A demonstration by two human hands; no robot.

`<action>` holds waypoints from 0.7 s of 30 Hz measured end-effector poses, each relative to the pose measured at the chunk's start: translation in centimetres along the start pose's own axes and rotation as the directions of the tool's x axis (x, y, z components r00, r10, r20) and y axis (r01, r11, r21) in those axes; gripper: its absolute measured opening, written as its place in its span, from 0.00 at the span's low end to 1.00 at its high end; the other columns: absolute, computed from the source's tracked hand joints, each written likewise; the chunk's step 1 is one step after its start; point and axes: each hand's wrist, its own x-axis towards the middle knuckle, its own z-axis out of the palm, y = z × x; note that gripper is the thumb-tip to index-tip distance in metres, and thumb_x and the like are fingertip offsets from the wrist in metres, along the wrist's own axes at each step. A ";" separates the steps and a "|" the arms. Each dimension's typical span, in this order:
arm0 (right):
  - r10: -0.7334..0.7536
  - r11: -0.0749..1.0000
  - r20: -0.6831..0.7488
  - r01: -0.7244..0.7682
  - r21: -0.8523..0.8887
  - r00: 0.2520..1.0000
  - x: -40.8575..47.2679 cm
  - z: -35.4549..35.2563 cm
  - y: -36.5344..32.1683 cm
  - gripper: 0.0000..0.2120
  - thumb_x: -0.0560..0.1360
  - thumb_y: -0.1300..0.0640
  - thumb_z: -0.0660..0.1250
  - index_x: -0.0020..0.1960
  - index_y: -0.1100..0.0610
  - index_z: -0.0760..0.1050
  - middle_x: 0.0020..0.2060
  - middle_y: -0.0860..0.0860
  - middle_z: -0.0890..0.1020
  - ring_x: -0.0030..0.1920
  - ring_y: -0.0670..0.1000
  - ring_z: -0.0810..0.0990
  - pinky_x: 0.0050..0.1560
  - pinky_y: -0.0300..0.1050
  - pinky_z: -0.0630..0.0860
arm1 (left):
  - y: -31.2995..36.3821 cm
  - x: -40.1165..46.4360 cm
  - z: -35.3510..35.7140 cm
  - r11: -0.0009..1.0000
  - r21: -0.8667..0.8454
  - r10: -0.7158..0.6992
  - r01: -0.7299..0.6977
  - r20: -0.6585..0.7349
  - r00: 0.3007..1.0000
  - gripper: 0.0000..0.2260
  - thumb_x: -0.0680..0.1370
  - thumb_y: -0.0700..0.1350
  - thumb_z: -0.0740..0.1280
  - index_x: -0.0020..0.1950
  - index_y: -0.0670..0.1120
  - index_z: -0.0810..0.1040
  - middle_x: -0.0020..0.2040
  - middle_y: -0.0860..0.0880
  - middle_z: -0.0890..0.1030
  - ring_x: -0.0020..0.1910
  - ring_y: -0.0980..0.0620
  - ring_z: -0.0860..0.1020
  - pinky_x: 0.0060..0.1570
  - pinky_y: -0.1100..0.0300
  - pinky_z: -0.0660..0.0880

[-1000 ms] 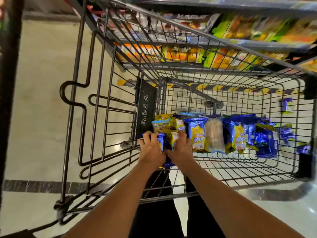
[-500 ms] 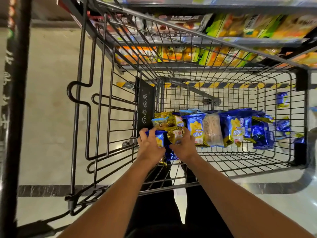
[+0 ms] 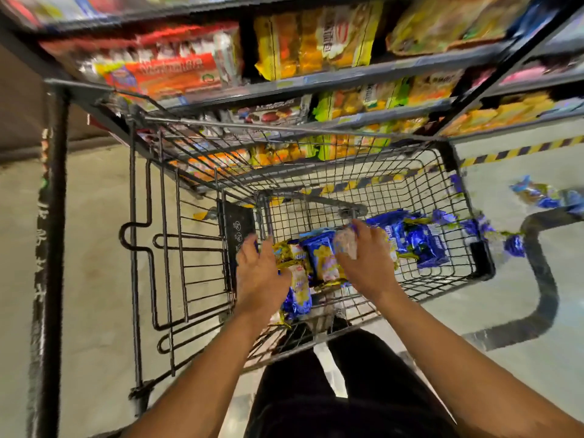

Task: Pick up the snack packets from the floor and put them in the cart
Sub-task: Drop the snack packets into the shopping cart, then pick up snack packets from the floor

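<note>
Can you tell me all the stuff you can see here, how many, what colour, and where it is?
cart: one, dark wire, in the middle, below the camera
snack packets in the cart: a pile, too bunched to count, blue and yellow plus one pale packet, on the cart's floor
snack packets on the floor: several, blurred, blue and yellow, to the right of the cart
shelves: a few levels, grey, stocked with red, orange, yellow and green packs, beyond the cart
striped tape: one strip, yellow and dark, on the floor by the shelves
floor: pale, with a dark curved line at right
left hand: one, open, over the packets at the cart's left
right hand: one, fingers spread on the pale packet
</note>
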 end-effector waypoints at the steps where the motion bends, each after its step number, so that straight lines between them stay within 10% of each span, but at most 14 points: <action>1: -0.014 1.000 -0.044 0.013 -0.014 0.999 -0.3 -1.3 0.4 0.34 0.75 0.52 0.69 0.77 0.55 0.59 0.68 0.59 0.67 0.65 0.60 0.68 0.62 0.52 0.69 | 1.2 0.2 -0.5 0.999 0.021 0.045 -0.045 -0.005 0.999 0.33 0.73 0.48 0.70 0.76 0.48 0.62 0.76 0.47 0.55 0.74 0.43 0.57 0.70 0.45 0.65; 21: 0.039 0.999 -0.507 -0.035 0.019 0.861 -13.3 -18.3 20.8 0.35 0.67 0.55 0.75 0.72 0.56 0.69 0.70 0.62 0.68 0.69 0.63 0.66 0.68 0.57 0.66 | 25.9 -10.9 7.1 0.748 0.368 0.598 -0.553 -0.011 0.801 0.35 0.76 0.52 0.67 0.80 0.52 0.55 0.79 0.43 0.56 0.77 0.40 0.54 0.75 0.43 0.58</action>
